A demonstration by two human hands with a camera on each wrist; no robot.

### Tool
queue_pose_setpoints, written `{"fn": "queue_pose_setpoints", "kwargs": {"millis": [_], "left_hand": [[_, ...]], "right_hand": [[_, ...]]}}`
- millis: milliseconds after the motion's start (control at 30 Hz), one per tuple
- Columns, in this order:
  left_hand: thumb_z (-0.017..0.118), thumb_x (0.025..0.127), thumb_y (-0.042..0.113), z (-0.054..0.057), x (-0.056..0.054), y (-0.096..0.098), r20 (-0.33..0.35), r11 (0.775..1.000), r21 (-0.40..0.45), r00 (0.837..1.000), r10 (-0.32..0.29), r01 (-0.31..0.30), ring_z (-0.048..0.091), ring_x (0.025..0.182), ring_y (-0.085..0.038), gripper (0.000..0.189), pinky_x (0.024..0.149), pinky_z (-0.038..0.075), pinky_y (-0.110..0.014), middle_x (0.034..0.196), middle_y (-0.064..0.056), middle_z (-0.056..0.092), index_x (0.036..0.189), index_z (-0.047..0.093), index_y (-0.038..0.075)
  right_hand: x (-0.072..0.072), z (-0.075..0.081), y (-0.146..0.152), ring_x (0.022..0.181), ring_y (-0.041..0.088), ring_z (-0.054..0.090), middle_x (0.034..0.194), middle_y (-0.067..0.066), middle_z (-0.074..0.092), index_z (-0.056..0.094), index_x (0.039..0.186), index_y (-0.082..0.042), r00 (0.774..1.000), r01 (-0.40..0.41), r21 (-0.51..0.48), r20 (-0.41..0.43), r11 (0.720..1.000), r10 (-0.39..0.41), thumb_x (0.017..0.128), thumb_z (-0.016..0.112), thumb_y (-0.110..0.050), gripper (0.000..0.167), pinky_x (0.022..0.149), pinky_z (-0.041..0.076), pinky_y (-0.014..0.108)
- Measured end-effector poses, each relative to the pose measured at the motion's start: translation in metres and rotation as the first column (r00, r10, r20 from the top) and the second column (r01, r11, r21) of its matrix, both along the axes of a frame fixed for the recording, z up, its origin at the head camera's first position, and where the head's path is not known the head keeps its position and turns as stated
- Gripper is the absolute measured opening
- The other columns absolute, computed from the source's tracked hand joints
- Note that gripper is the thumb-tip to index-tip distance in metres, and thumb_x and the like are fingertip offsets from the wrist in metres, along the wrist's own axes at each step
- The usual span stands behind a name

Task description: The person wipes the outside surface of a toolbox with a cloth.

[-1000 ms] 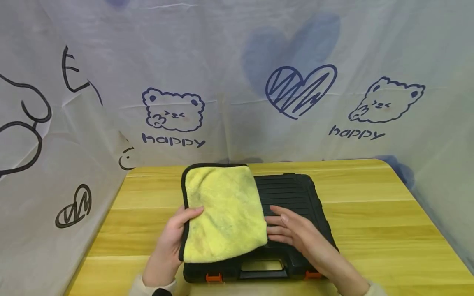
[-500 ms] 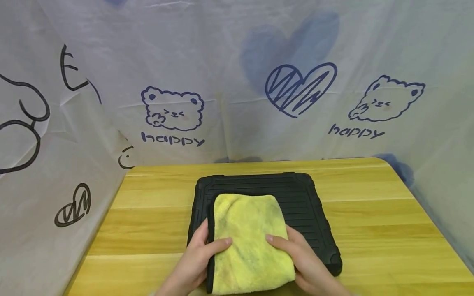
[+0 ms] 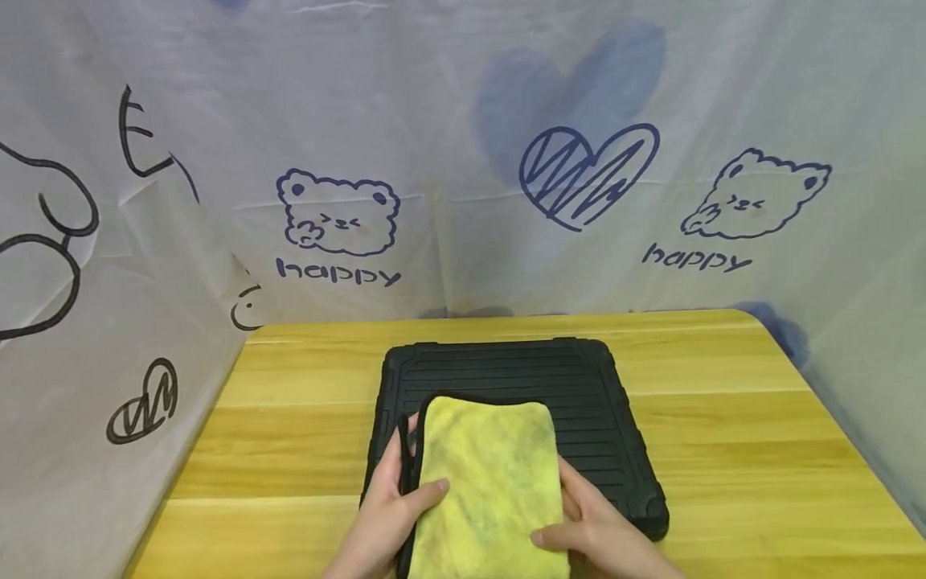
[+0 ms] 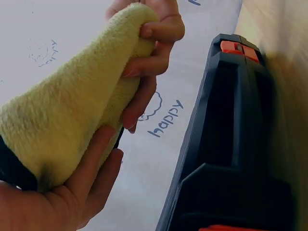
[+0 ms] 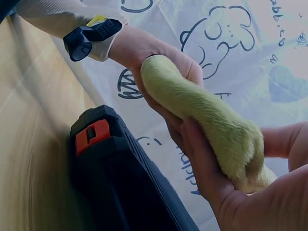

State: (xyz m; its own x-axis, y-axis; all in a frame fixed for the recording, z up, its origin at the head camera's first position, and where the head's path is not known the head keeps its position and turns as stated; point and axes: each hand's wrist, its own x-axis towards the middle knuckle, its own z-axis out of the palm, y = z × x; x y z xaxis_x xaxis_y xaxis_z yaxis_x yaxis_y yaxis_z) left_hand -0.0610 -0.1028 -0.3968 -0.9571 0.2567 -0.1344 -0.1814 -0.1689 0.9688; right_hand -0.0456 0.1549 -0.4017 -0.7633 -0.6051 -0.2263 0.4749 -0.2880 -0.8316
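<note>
A folded yellow plush cloth (image 3: 492, 482) with black edging is held up in front of a black plastic case. My left hand (image 3: 394, 503) grips its left side, thumb on the front face and fingers behind. On the right side my right hand (image 3: 589, 523) holds it the same way, thumb on top near the lower corner. The left wrist view shows the cloth (image 4: 72, 101) doubled in layers, with fingers of both hands underneath. In the right wrist view the cloth (image 5: 202, 110) bulges between the two hands, above the case (image 5: 130, 168).
The ribbed black case (image 3: 499, 366) lies flat on the wood-grain table (image 3: 738, 418). Its handle side carries orange latches (image 4: 240, 50). A white sheet (image 3: 463, 161) with drawn bears and hearts hangs behind and at the sides.
The cloth has moved right and down, toward the person. My right hand, apart from it or just at its edge a second ago, now grips its right side, thumb lower than half a second ago.
</note>
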Motion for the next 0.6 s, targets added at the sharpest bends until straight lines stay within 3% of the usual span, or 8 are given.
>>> {"fn": "queue_pose_setpoints", "kwargs": {"millis": [133,267,333,500,600], "left_hand": [[0.065,0.092,-0.001,-0.003,0.002,0.002,0.04,0.998,0.051,0.998,-0.051,0.049,0.056,0.121,-0.032,0.076,0.092,0.053,-0.044,0.146,-0.021,0.041,0.154,0.026,0.016],[0.068,0.093,0.009,-0.004,0.002,0.004,0.055,0.998,0.006,0.997,-0.063,0.063,0.05,0.126,-0.031,0.08,0.092,0.052,-0.041,0.146,-0.022,0.037,0.157,0.02,0.015],[0.069,0.093,0.01,-0.004,0.002,0.005,0.059,0.997,-0.003,0.996,-0.071,0.072,0.054,0.117,-0.028,0.08,0.085,0.052,-0.036,0.142,-0.024,0.038,0.157,0.021,0.015],[0.068,0.091,-0.001,-0.005,0.001,0.005,0.088,0.977,0.17,0.986,-0.144,0.128,0.066,0.102,-0.024,0.082,0.083,0.056,-0.036,0.142,-0.023,0.042,0.157,0.022,0.018],[0.064,0.093,-0.004,-0.006,0.002,0.005,0.086,0.946,0.275,0.975,-0.204,0.173,0.066,0.109,-0.026,0.079,0.093,0.053,-0.043,0.144,-0.022,0.043,0.157,0.021,0.016]], "right_hand": [[0.0,-0.005,0.004,0.129,0.028,0.048,0.159,0.02,0.024,-0.01,0.159,-0.013,0.999,0.033,0.01,0.024,0.999,-0.034,0.082,0.053,0.014,0.103,0.099,0.047,0.04],[-0.001,-0.006,0.012,0.125,0.028,0.051,0.152,0.019,0.034,-0.009,0.159,-0.009,0.995,0.075,0.0,0.059,0.997,-0.075,0.08,0.051,0.014,0.102,0.097,0.049,0.041],[-0.003,-0.005,0.019,0.119,0.025,0.054,0.144,0.017,0.039,-0.009,0.157,-0.006,0.995,0.085,-0.006,0.048,0.996,-0.085,0.079,0.051,0.013,0.1,0.095,0.05,0.039],[-0.01,-0.001,0.044,0.109,0.018,0.05,0.132,0.009,0.04,-0.002,0.154,-0.007,0.995,0.101,-0.01,0.021,0.995,-0.101,0.08,0.047,0.011,0.091,0.093,0.048,0.032],[-0.018,0.0,0.065,0.108,0.018,0.05,0.128,0.008,0.042,0.01,0.149,-0.01,0.994,0.113,-0.037,0.013,0.993,-0.113,0.082,0.044,0.01,0.078,0.093,0.048,0.033]]}}
